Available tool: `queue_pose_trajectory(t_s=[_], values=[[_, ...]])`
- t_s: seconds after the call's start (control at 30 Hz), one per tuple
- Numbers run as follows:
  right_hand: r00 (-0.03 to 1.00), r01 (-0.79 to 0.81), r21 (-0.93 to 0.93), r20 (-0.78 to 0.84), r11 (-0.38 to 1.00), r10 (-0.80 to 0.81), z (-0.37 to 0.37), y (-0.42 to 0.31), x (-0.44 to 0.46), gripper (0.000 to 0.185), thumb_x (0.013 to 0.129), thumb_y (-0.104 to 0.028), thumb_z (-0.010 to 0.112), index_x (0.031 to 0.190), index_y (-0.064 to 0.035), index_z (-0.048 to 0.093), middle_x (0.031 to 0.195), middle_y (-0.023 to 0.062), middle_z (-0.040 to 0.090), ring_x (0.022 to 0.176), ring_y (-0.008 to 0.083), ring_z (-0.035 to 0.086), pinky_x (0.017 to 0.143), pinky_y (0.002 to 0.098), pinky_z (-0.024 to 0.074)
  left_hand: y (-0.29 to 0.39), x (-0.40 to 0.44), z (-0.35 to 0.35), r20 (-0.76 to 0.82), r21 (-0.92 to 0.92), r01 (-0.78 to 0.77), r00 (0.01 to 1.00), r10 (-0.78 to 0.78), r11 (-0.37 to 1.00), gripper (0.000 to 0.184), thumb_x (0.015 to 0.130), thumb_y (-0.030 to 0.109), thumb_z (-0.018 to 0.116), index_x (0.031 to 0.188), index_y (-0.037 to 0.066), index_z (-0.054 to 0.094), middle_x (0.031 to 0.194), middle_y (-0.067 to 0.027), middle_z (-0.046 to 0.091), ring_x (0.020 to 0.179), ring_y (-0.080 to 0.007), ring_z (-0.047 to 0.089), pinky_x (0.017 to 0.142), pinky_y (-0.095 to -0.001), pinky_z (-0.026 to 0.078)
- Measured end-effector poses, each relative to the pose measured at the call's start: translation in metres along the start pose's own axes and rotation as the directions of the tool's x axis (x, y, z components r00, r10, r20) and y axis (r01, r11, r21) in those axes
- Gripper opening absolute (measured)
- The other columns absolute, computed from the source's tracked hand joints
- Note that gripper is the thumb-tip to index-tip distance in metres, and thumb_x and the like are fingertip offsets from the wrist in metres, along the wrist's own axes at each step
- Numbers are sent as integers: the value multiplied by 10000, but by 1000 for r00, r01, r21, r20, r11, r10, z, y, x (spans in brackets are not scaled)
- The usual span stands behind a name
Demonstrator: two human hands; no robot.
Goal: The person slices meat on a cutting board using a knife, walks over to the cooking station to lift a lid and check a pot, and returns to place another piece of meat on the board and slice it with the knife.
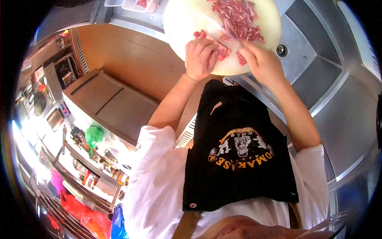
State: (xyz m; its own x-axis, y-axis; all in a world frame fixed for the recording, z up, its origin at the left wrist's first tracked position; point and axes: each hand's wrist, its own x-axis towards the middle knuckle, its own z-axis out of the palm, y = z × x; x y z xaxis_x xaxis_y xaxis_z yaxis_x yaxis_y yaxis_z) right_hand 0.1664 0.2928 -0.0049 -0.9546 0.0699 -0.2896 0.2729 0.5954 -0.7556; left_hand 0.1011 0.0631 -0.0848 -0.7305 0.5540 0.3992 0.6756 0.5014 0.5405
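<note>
A round, pale cutting board point(178, 24) lies at the top of the head view with raw red meat on it. My left hand point(201, 59) has its fingers curled down on a piece of raw meat point(223, 53) near the board's front left. My right hand point(262, 63) is wrapped round the handle of a knife point(219, 32), whose pale blade slants up and left beside that piece. Beyond the blade sits a heap of sliced meat point(238, 19). One small meat slice point(241, 59) rests by my right fingers. The knife's handle is mostly hidden in my grip.
A metal sink with a drain point(282, 50) lies right of the board. Plastic containers point(140, 4), one with meat inside, stand at the upper left. A steel cabinet point(113, 101) and a cluttered shelf with a green bag point(94, 135) are to the left.
</note>
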Motion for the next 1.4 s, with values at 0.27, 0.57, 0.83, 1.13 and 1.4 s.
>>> queue_pose_trajectory(t_s=[0.27, 0.57, 0.83, 1.13, 1.4], values=[[996, -6, -129, 89, 992, 17, -5, -1, -63, 349, 1005, -357, 586, 1323, -229, 646, 957, 164, 730, 839, 382, 707, 724, 499, 561, 2, 2, -2, 91, 70, -33, 995, 27, 997, 279, 767, 254, 794, 997, 106, 735, 1133, -52, 677, 1062, -289, 574, 957, -435, 397], [997, 39, -80, 69, 996, -33, -1, 18, -73, 346, 1029, -372, 534, 1321, -221, 643, 945, 179, 728, 842, 408, 698, 727, 500, 550, -4, 5, 2, 51, 49, -51, 998, 48, 998, 251, 761, 256, 807, 950, 115, 723, 1061, -34, 674, 1026, -275, 582, 919, -417, 400], [994, 20, 88, 108, 996, -29, 34, -20, 65, 340, 1029, -396, 524, 1277, -222, 677, 937, 149, 727, 821, 386, 692, 732, 460, 546, 1, 6, -1, 38, 16, -34, 999, 34, 999, 235, 754, 209, 821, 955, 159, 709, 1078, -4, 658, 1029, -244, 585, 921, -399, 406], [960, -241, 30, 155, 970, 234, -6, 52, -47, 366, 1032, -382, 559, 1302, -164, 676, 1064, 164, 737, 960, 321, 726, 852, 395, 557, 3, -1, 1, -41, 5, 4, 999, -4, 1000, 235, 766, 184, 796, 980, 142, 708, 1085, -25, 657, 1059, -267, 591, 919, -396, 425], [996, 87, -228, 8, 970, -88, -7, 8, -26, 343, 1006, -382, 563, 1309, -261, 668, 1017, 115, 749, 906, 359, 715, 760, 469, 570, 2, 0, 1, -26, 33, -31, 999, 32, 999, 230, 755, 192, 799, 958, 132, 710, 1064, -39, 664, 1041, -285, 597, 929, -402, 450]])
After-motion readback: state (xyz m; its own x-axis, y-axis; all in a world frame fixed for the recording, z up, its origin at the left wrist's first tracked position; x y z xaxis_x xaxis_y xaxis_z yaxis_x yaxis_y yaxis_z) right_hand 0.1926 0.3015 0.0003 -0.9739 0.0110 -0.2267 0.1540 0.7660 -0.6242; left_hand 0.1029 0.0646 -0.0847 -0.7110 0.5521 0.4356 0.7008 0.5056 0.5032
